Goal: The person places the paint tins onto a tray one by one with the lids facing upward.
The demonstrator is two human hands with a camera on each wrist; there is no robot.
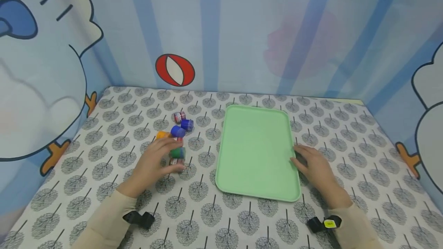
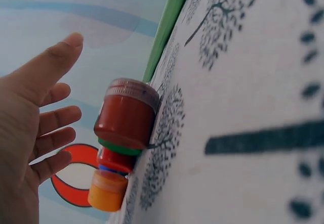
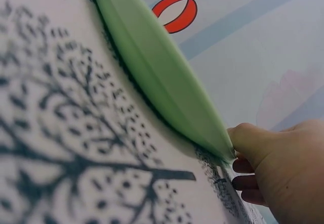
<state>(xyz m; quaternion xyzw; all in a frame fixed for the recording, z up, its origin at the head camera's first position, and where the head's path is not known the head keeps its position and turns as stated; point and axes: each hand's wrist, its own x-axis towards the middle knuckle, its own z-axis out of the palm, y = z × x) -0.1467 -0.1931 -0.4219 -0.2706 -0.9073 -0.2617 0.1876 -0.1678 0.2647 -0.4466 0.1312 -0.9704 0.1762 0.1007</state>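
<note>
My left hand (image 1: 150, 166) hovers, fingers spread, over a loose cluster of small paint jars at the left. Closest to its thumb is a brownish-red jar (image 2: 126, 118) with a clear lid, beside a green jar (image 1: 178, 152). A red jar (image 2: 114, 161) and an orange jar (image 2: 107, 191) come after them, partly covered by the hand in the head view. Beyond lie a blue jar (image 1: 178, 131), a darker blue jar (image 1: 187, 125) and a reddish jar (image 1: 179, 117). My right hand (image 1: 315, 168) touches the right rim of the light green tray (image 1: 257, 152) with thumb and fingertips.
A white cloth (image 1: 211, 214) printed with dark trees covers the table. Cartoon-printed curtain (image 1: 242, 29) stands along the back and both sides. Each wrist carries a black strapped camera, one on the left (image 1: 140, 219) and one on the right (image 1: 323, 224).
</note>
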